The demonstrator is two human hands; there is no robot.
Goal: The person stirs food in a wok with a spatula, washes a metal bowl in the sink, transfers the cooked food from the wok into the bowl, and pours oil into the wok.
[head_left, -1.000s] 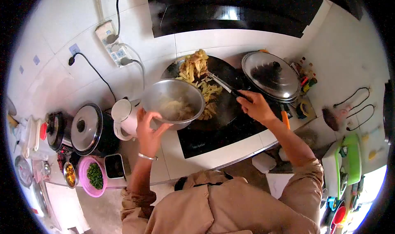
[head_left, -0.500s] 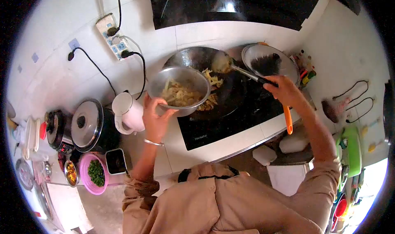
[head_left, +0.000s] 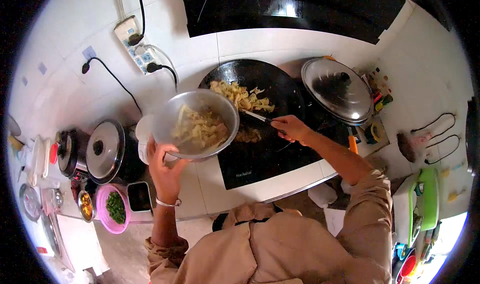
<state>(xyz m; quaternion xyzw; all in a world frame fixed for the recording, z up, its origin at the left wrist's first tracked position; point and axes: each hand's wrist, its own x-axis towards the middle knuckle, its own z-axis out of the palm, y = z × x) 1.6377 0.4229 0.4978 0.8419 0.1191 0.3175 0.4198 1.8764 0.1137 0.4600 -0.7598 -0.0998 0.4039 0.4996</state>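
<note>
My left hand (head_left: pixel 166 170) grips the near rim of a metal bowl (head_left: pixel 164 118), which is tilted and holds pale, cooked vegetable pieces (head_left: pixel 204 128). My right hand (head_left: pixel 295 129) is wrapped round the black handle of a ladle (head_left: pixel 257 116). The ladle's head is down by the food in the black wok (head_left: pixel 272 79), mostly hidden by the food and the bowl rim. Similar pale pieces (head_left: pixel 242 95) lie along the wok's far left side, and a smaller browned patch (head_left: pixel 248 135) lies nearer me. The bowl overlaps the wok's left edge in view.
Right of the wok lies a large lid (head_left: pixel 332 91), with an orange handle (head_left: pixel 352 143) near it. A white jug (head_left: pixel 144 136) stands partly behind the bowl. Farther left are a lidded pot (head_left: pixel 106 151), a rice cooker (head_left: pixel 70 154) and a pink basket (head_left: pixel 106 216) of chopped greens.
The ladle has come down and left from above the wok's far side to the food. The bowl has moved left and slightly toward me. More food now lies in the wok's far left.
</note>
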